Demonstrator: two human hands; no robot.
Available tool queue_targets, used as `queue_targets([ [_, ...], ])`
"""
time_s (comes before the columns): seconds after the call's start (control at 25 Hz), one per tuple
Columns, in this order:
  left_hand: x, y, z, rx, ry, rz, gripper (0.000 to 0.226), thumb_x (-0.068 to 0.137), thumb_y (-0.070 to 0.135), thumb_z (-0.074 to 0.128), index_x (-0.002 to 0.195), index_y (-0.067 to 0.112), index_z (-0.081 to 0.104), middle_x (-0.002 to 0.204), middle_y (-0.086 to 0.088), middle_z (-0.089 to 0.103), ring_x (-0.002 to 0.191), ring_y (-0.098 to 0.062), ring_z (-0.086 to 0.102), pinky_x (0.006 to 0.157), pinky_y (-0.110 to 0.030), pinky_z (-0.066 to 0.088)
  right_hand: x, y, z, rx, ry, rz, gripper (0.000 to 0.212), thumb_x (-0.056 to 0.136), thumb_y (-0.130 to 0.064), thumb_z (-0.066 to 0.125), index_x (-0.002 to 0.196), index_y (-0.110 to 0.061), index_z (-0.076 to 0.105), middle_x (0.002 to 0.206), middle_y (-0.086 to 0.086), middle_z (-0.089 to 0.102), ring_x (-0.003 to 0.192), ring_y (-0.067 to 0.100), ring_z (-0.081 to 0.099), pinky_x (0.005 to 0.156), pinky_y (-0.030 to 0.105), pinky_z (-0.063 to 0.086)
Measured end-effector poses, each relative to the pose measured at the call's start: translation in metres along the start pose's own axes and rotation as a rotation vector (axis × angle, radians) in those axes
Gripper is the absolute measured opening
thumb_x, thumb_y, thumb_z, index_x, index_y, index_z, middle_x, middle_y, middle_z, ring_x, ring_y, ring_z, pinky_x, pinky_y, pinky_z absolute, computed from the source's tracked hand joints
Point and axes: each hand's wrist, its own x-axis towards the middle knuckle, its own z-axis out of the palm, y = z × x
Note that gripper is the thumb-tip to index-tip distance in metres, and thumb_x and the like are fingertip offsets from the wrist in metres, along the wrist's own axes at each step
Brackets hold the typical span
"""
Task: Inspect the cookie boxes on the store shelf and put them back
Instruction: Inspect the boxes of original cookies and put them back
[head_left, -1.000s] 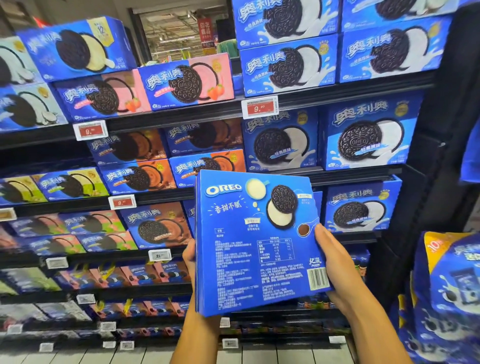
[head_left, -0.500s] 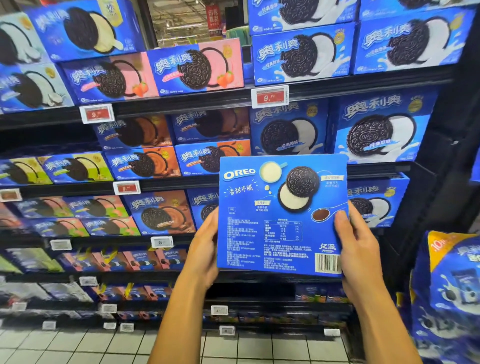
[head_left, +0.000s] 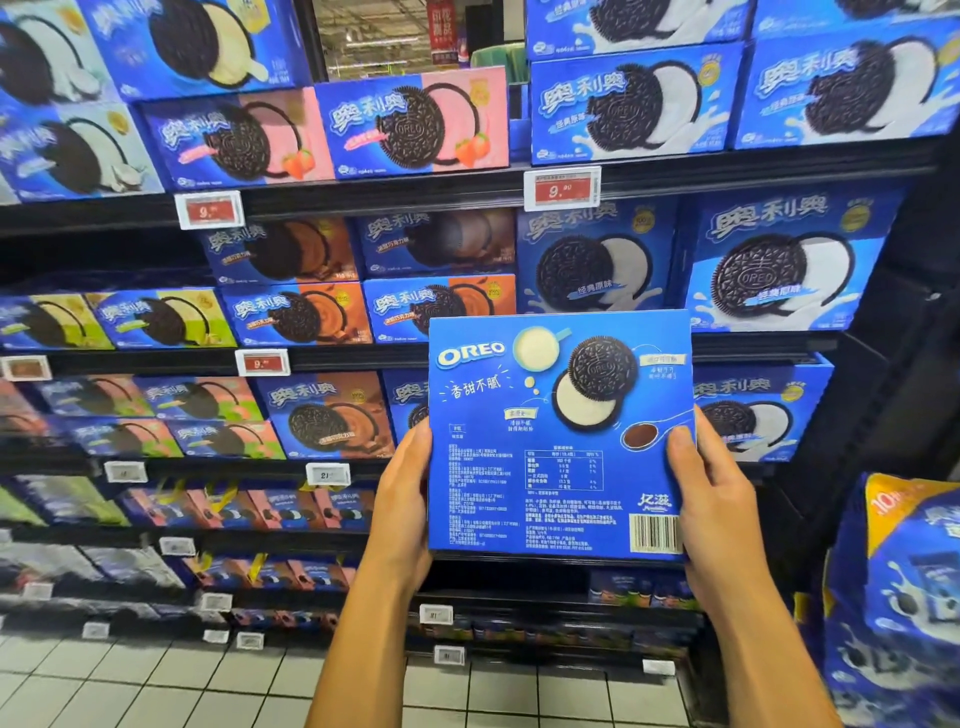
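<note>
I hold a blue Oreo cookie box (head_left: 561, 441) upright in front of the shelves, its back panel with nutrition text and barcode facing me. My left hand (head_left: 402, 499) grips its left edge, thumb on the panel. My right hand (head_left: 711, 493) grips the right edge, thumb near the printed spoon. The box covers part of the third shelf (head_left: 363, 358), where a dark gap shows just below and behind it. More blue Oreo boxes (head_left: 769, 280) stand on the shelf above.
Rows of Oreo boxes in pink (head_left: 415, 124), orange (head_left: 296, 317) and green (head_left: 161, 322) fill the shelves to the left. Price tags (head_left: 561, 188) clip to the shelf edges. A stack of large blue packs (head_left: 904, 597) stands at the right. White floor tiles (head_left: 156, 691) lie below.
The box has swung from a tilted, angled pose to flat and square toward me, and has moved right and up toward the shelf. Both hands kept their grip.
</note>
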Motion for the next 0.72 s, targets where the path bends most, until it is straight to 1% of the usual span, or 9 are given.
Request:
queue_targets([
  [0.12,0.000,0.001,-0.003,0.004,0.006,-0.009,0.047,0.088,0.056,0.059,0.117,0.020,0.064,0.122,-0.013,0.069,0.109,-0.031,0.069,0.086,-0.051,0.057,0.000,0.002,0.001,-0.025,-0.019,0.011,0.056,0.085,-0.052,0.061,0.139,-0.039,0.053,0.109,-0.004,0.077,0.093,0.020,0.076,0.057,0.028,0.060],
  [0.24,0.000,0.003,-0.005,0.023,0.003,-0.011,0.038,0.091,0.054,0.056,0.112,0.024,0.067,0.119,-0.011,0.071,0.105,-0.028,0.071,0.075,-0.042,0.059,-0.001,0.003,0.003,-0.031,-0.028,0.011,0.053,0.088,-0.050,0.059,0.139,-0.038,0.053,0.110,-0.005,0.077,0.094,0.019,0.076,0.058,0.026,0.060],
  [0.32,-0.001,0.004,-0.006,0.034,0.000,-0.017,0.036,0.091,0.054,0.056,0.109,0.025,0.068,0.117,-0.010,0.072,0.104,-0.028,0.071,0.073,-0.039,0.059,-0.001,0.003,0.003,-0.029,-0.033,0.017,0.051,0.089,-0.049,0.058,0.138,-0.038,0.054,0.111,-0.005,0.077,0.094,0.018,0.076,0.058,0.026,0.060],
  [0.4,-0.001,0.005,-0.007,0.034,-0.001,-0.021,0.036,0.090,0.055,0.057,0.109,0.026,0.068,0.117,-0.010,0.072,0.104,-0.028,0.071,0.074,-0.039,0.059,0.000,0.003,0.003,-0.009,-0.050,0.029,0.050,0.090,-0.050,0.056,0.138,-0.036,0.054,0.113,-0.004,0.076,0.096,0.019,0.076,0.061,0.028,0.061],
  [0.52,-0.001,0.007,-0.007,0.021,0.004,-0.022,0.040,0.088,0.056,0.059,0.111,0.024,0.068,0.117,-0.011,0.072,0.103,-0.029,0.071,0.075,-0.042,0.060,0.001,0.002,0.001,0.126,-0.079,0.078,0.040,0.096,-0.047,0.051,0.132,-0.035,0.061,0.123,-0.001,0.073,0.107,0.022,0.073,0.075,0.037,0.063],
  [0.6,0.000,0.008,-0.008,-0.002,0.019,-0.049,0.041,0.087,0.054,0.059,0.111,0.023,0.069,0.117,-0.011,0.072,0.104,-0.031,0.071,0.076,-0.044,0.061,0.001,0.004,-0.003,0.245,-0.094,0.134,0.037,0.096,-0.042,0.050,0.129,-0.033,0.066,0.128,0.002,0.071,0.112,0.022,0.070,0.083,0.039,0.062],
  [0.72,0.000,0.007,-0.008,-0.090,0.055,-0.140,0.043,0.086,0.051,0.060,0.113,0.019,0.070,0.115,-0.011,0.073,0.102,-0.030,0.072,0.070,-0.042,0.061,0.001,0.010,-0.007,0.366,-0.104,0.249,0.039,0.092,-0.042,0.058,0.124,-0.024,0.071,0.128,0.007,0.070,0.110,0.024,0.071,0.081,0.040,0.062],
])
